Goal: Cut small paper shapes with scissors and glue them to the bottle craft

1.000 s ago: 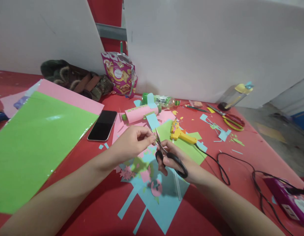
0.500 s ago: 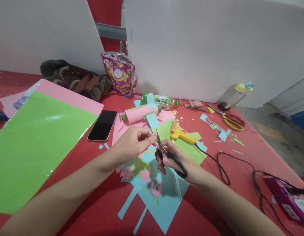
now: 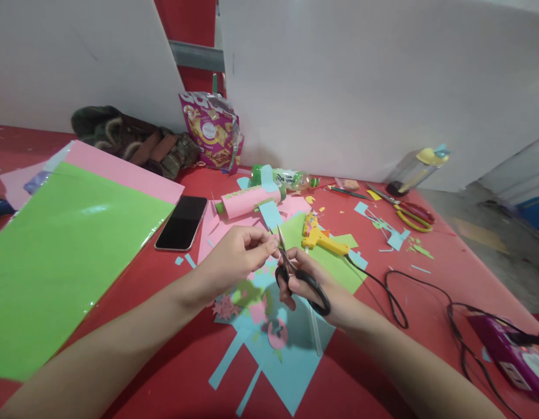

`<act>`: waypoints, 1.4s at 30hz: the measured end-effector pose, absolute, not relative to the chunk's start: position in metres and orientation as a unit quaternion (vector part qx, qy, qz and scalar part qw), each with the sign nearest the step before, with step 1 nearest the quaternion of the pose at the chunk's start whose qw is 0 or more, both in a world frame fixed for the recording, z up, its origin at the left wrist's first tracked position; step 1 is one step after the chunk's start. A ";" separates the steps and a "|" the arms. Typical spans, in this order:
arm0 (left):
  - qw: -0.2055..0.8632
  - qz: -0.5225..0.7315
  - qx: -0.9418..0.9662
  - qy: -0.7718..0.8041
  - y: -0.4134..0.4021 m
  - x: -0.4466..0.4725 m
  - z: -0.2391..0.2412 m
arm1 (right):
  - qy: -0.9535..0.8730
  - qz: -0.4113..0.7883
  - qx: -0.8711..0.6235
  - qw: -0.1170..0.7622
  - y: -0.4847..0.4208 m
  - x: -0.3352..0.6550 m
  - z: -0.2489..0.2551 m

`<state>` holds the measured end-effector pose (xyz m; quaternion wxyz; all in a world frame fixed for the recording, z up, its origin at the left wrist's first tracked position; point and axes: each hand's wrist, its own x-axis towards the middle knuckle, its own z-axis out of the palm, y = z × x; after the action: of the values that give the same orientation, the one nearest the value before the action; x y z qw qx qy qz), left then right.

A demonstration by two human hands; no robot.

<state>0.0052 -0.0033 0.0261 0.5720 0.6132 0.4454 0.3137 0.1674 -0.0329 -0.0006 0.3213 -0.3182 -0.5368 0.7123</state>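
Taking the black-handled scissors (image 3: 288,265) as reference, I record a plastic-covered green sheet (image 3: 77,256) on the red counter (image 3: 151,355), well to their left, and a dark phone (image 3: 182,223) nearer, also left. Pink paper stars (image 3: 226,306) lie left of the scissors, on the near side. My left hand (image 3: 247,250) is closed in a fingertip pinch beside the blades; what sits between the fingertips is too small to identify. A pink-wrapped tube (image 3: 250,202) lies beyond the scissors, and a blue sheet (image 3: 291,361) beneath them. The scissors are gripped in my right hand (image 3: 313,273), above the counter, blades pointing away from me. Right of them, I note a yellow glue gun (image 3: 324,240); farther right, red-and-yellow-handled scissors (image 3: 413,216) and a purple socket box (image 3: 509,358).
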 end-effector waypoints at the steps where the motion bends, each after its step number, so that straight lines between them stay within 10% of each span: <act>1: 0.575 0.317 0.612 0.442 -0.004 0.006 0.025 | -0.534 0.714 -0.315 0.325 -0.033 0.167 -0.001; 42: 0.578 0.398 0.557 0.445 -0.016 0.020 0.017 | -0.502 0.714 -0.322 0.368 -0.037 0.160 -0.002</act>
<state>0.0195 -0.0158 0.0169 0.5778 0.5565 0.4450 0.3980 0.1600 -0.0366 -0.0024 0.3682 -0.3215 -0.5019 0.7135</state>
